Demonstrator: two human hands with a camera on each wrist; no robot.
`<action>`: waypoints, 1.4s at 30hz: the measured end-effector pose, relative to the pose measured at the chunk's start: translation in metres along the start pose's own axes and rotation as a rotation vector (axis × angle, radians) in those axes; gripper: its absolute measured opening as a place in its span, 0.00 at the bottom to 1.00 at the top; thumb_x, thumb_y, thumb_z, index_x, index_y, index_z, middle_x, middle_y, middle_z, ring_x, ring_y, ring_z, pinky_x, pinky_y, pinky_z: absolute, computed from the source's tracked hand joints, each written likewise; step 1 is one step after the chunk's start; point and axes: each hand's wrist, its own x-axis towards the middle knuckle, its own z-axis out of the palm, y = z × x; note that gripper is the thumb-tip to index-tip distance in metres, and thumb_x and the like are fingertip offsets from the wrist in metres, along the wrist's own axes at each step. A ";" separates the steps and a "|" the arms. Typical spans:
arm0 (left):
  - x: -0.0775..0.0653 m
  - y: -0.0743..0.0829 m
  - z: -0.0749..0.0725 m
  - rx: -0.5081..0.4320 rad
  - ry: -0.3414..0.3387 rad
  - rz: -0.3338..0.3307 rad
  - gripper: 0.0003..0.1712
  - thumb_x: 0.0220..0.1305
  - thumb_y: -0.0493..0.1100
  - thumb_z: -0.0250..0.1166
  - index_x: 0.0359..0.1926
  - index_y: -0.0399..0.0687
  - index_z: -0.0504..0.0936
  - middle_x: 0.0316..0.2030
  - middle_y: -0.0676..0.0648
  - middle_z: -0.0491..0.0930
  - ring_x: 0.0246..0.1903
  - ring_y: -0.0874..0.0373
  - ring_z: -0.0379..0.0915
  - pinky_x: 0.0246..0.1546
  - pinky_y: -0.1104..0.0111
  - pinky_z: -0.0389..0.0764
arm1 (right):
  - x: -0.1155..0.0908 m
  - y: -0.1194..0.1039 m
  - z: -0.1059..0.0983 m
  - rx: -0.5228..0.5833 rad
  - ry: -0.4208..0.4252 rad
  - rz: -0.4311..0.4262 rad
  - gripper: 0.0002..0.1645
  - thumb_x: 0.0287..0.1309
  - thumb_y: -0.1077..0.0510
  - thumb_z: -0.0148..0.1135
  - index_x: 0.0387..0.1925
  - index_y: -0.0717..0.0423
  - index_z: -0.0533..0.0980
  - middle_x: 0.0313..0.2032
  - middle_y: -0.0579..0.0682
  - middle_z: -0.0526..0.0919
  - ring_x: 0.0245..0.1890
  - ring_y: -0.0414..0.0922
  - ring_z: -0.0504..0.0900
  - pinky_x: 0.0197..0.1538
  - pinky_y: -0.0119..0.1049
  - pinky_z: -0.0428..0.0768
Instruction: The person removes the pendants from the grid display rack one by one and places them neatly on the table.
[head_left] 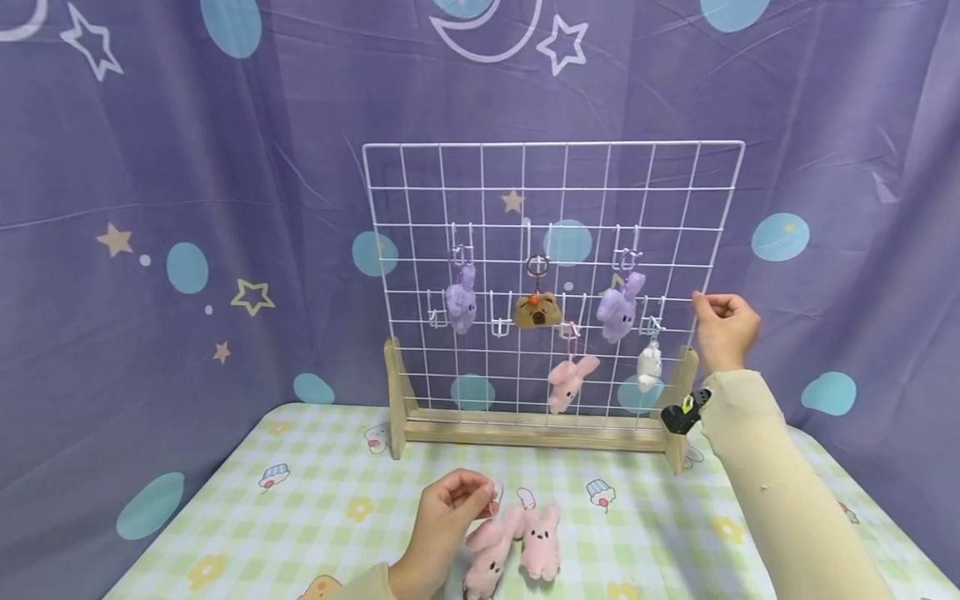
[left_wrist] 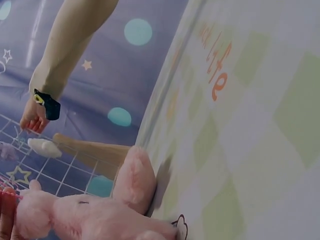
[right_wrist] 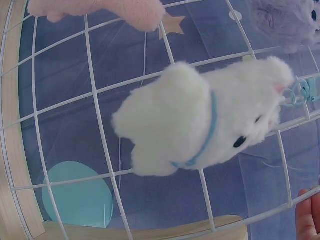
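My left hand (head_left: pixel 442 521) pinches the pink loop of a pink plush bunny keychain (head_left: pixel 491 557), whose body hangs low by the tablecloth. Beside it on the table is a second pink plush bunny keychain (head_left: pixel 542 546), its loop upward. Farther back, my right hand (head_left: pixel 727 329) pinches the right side wire of a white wire grid rack (head_left: pixel 555 144). Closest to that hand on the rack hangs a white plush dog keychain (right_wrist: pixel 195 120) with a blue collar; the right wrist view shows only fingertips (right_wrist: pixel 306 217) at the edge wire.
Also hanging from hooks are two purple plush keychains (head_left: pixel 461 302) (head_left: pixel 619 310), a brown bear-face keychain (head_left: pixel 537 312) and a pink bunny (head_left: pixel 570 383). Two hooks at left and centre, including one hook (head_left: pixel 501 327), hold nothing. A wooden base (head_left: pixel 525 429) supports the grid before a purple curtain (head_left: pixel 187 167).
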 end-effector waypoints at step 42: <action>0.044 -0.028 -0.009 0.034 0.030 -0.189 0.09 0.62 0.37 0.62 0.38 0.33 0.78 0.27 0.52 0.81 0.25 0.64 0.78 0.31 0.73 0.81 | 0.008 0.006 0.002 0.033 -0.012 0.021 0.13 0.52 0.59 0.67 0.19 0.46 0.72 0.13 0.33 0.72 0.14 0.28 0.70 0.20 0.17 0.67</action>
